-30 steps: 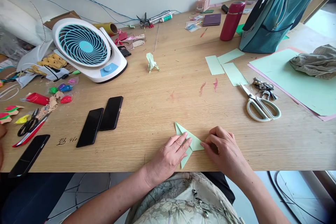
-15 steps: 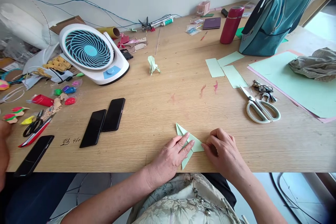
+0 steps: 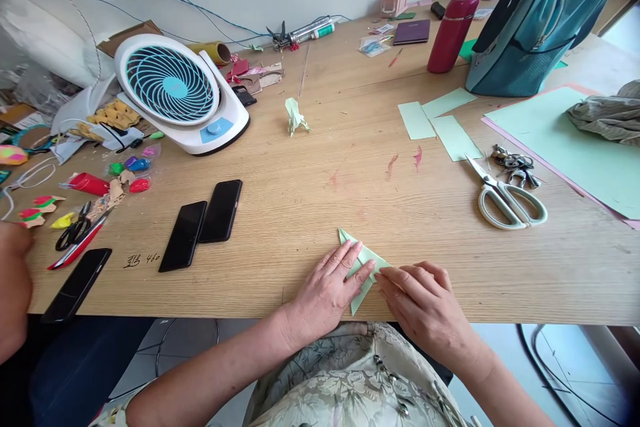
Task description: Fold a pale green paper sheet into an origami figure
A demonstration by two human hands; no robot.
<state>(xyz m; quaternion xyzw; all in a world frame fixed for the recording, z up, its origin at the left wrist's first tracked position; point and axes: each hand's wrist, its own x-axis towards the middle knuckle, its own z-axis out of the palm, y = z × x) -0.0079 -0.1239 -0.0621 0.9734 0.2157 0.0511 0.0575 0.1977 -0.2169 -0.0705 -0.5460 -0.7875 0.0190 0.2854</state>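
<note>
A folded sheet of pale green paper [image 3: 371, 257] lies near the table's front edge, with pointed corners to the back, right and front. My left hand [image 3: 327, 283] rests flat across its left part, fingers stretched out and pressing it to the wood. At its right side, the fingers of my right hand [image 3: 423, 297] are closed on the edge of the paper. Part of the folds is hidden under both hands. Farther back stands a small folded pale green paper figure [image 3: 296, 116].
Scissors [image 3: 511, 203], keys [image 3: 515, 165] and pale green paper strips [image 3: 456, 137] lie to the right. Phones [image 3: 183, 236] and a white fan [image 3: 173, 87] are on the left. A red bottle [image 3: 453, 33] and teal backpack [image 3: 530, 33] stand behind. Another person's arm [image 3: 14, 287] is at far left.
My right hand has shifted inward over the paper's right corner, its fingers now nearer my left hand. My left hand still presses the paper. The whole view has shifted slightly.
</note>
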